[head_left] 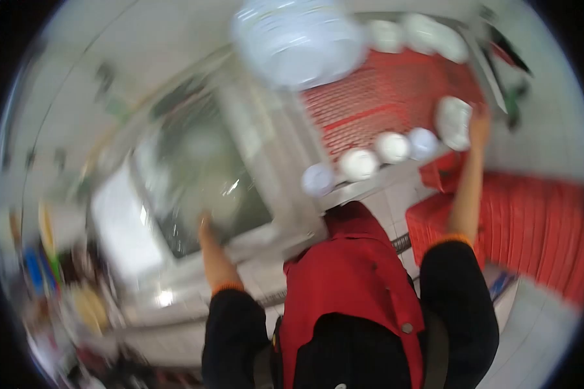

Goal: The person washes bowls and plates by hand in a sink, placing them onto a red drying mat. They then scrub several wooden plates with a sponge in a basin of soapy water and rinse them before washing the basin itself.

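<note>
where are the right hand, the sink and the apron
Right hand (479, 126): head view, on the middle of the blurred hand.
Sink (256, 238): head view, on the metal rim nearest the wearer.
Apron (350, 275): head view, on its red cloth.

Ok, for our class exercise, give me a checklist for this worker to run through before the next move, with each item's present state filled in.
1. Right hand at the white dish: ok, it is at the dish's outer edge.
2. Firm grip on that dish: cannot tell, the fingers are blurred.
3. Left hand out of the sink: not ok, it reaches into it.
4. Left hand's hold on anything: cannot tell, its fingers are lost in the blur.
5. Big stack of white dishes steady: cannot tell from one blurred view.
6. Red baskets stacked together: ok, to the worker's right.
</note>
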The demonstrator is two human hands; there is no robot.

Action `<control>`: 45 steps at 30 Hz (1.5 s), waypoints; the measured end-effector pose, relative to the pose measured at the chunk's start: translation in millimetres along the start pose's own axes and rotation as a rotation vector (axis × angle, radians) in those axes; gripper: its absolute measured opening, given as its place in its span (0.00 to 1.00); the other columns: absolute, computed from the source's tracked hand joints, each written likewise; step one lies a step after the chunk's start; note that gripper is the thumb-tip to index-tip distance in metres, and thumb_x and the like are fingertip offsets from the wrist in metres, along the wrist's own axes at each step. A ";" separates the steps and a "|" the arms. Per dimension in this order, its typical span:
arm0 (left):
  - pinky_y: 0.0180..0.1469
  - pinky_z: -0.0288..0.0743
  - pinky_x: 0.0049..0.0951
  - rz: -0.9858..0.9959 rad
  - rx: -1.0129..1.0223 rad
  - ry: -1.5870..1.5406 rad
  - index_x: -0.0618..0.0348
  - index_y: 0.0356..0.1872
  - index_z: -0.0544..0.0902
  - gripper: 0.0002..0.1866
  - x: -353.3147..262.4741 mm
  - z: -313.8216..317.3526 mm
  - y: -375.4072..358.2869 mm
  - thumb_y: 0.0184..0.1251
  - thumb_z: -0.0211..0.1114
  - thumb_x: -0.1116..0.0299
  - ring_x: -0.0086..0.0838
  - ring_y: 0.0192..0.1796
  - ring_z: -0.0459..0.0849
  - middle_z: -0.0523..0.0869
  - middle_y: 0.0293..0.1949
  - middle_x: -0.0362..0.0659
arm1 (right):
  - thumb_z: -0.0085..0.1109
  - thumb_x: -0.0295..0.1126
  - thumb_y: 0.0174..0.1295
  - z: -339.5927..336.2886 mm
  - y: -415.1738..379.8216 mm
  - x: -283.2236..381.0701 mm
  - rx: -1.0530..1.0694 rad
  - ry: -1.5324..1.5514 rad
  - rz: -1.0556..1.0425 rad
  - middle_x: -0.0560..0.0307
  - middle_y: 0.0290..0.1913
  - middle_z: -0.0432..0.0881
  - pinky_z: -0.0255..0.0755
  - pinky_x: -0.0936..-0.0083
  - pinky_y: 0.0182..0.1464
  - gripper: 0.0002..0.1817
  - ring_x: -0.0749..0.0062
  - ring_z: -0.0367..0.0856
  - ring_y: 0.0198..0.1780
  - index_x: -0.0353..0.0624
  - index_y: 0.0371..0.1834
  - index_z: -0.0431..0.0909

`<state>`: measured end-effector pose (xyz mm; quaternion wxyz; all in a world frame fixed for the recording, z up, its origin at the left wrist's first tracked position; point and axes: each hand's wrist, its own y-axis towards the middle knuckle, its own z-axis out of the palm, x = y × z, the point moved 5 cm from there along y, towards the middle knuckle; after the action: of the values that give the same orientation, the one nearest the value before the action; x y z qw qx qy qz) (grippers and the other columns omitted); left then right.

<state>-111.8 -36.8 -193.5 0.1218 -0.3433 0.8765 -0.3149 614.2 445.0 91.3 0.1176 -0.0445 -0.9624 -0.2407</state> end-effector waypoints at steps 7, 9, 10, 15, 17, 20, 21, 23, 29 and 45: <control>0.45 0.79 0.39 -0.284 -0.054 -1.091 0.66 0.65 0.65 0.36 33.0 -35.0 14.3 0.52 0.60 0.61 0.45 0.49 0.83 0.79 0.53 0.58 | 0.56 0.25 0.64 -9.1 -249.0 395.7 1.104 0.845 -0.347 0.59 0.43 0.81 0.73 0.80 0.46 0.16 0.79 0.79 0.45 0.43 0.55 0.76; 0.35 0.82 0.36 -0.252 -0.033 -1.243 0.66 0.64 0.65 0.37 25.6 -70.0 -18.2 0.49 0.59 0.62 0.44 0.44 0.85 0.80 0.50 0.58 | 0.60 0.41 0.64 32.2 -352.1 459.0 1.495 0.951 -0.302 0.54 0.47 0.81 0.74 0.75 0.49 0.26 0.72 0.81 0.47 0.47 0.64 0.68; 0.32 0.81 0.35 -0.230 0.047 -1.240 0.65 0.64 0.65 0.38 27.9 -85.0 -28.1 0.49 0.60 0.63 0.42 0.42 0.85 0.80 0.49 0.57 | 0.57 0.51 0.64 57.8 -386.2 479.2 1.450 0.762 -0.375 0.48 0.54 0.78 0.74 0.65 0.52 0.34 0.61 0.80 0.51 0.47 0.69 0.60; 0.27 0.81 0.33 -0.087 0.073 -1.210 0.61 0.66 0.62 0.39 35.2 -126.8 -58.8 0.46 0.58 0.64 0.36 0.36 0.85 0.80 0.45 0.54 | 0.54 0.54 0.64 114.6 -466.9 532.9 1.951 1.037 0.628 0.45 0.61 0.72 0.74 0.47 0.53 0.37 0.52 0.77 0.57 0.46 0.70 0.57; 0.26 0.79 0.31 -0.084 0.019 -1.200 0.58 0.66 0.61 0.38 33.8 -133.9 -67.0 0.52 0.60 0.59 0.35 0.35 0.84 0.80 0.45 0.53 | 0.57 0.50 0.63 148.4 -483.1 538.7 1.872 1.081 0.560 0.46 0.60 0.73 0.76 0.47 0.50 0.35 0.55 0.77 0.57 0.45 0.69 0.59; 0.32 0.80 0.31 -0.131 0.006 -1.336 0.55 0.67 0.60 0.36 19.8 -142.0 -91.6 0.62 0.57 0.48 0.32 0.39 0.83 0.79 0.47 0.49 | 0.57 0.46 0.64 148.2 -477.4 541.8 1.838 1.165 0.520 0.50 0.55 0.77 0.74 0.55 0.54 0.31 0.62 0.77 0.56 0.45 0.68 0.62; 0.36 0.81 0.31 -0.150 0.013 -1.407 0.54 0.67 0.60 0.36 17.9 -143.8 -96.2 0.66 0.56 0.43 0.31 0.42 0.82 0.78 0.48 0.47 | 0.56 0.46 0.65 150.8 -475.9 541.0 1.762 1.138 0.498 0.50 0.55 0.77 0.73 0.59 0.55 0.30 0.63 0.77 0.55 0.45 0.66 0.64; 0.41 0.82 0.32 -0.076 0.035 -1.548 0.53 0.67 0.60 0.37 24.0 -121.8 -72.9 0.68 0.48 0.36 0.32 0.50 0.81 0.77 0.52 0.47 | 0.54 0.45 0.66 153.1 -470.3 536.6 1.606 1.077 0.457 0.51 0.55 0.78 0.72 0.66 0.56 0.27 0.66 0.78 0.54 0.44 0.64 0.67; 0.59 0.73 0.43 0.037 0.066 -1.850 0.50 0.69 0.62 0.35 21.7 -63.6 -29.3 0.70 0.47 0.37 0.37 0.63 0.73 0.71 0.64 0.44 | 0.48 0.39 0.69 157.3 -455.5 550.6 1.275 0.835 -0.285 0.47 0.61 0.74 0.68 0.66 0.61 0.20 0.53 0.74 0.60 0.51 0.63 0.71; 0.52 0.78 0.36 -0.042 0.187 -1.254 0.52 0.73 0.51 0.41 34.9 -65.5 -26.6 0.58 0.60 0.74 0.38 0.60 0.76 0.68 0.64 0.54 | 0.47 0.30 0.68 151.2 -430.9 597.1 1.342 0.609 -0.967 0.35 0.47 0.79 0.74 0.53 0.48 0.18 0.40 0.79 0.48 0.46 0.61 0.64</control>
<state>-151.7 -44.8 -125.9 0.6355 -0.4674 0.6004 -0.1313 -56.4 154.7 -85.4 0.2558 0.5124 -0.7411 0.3504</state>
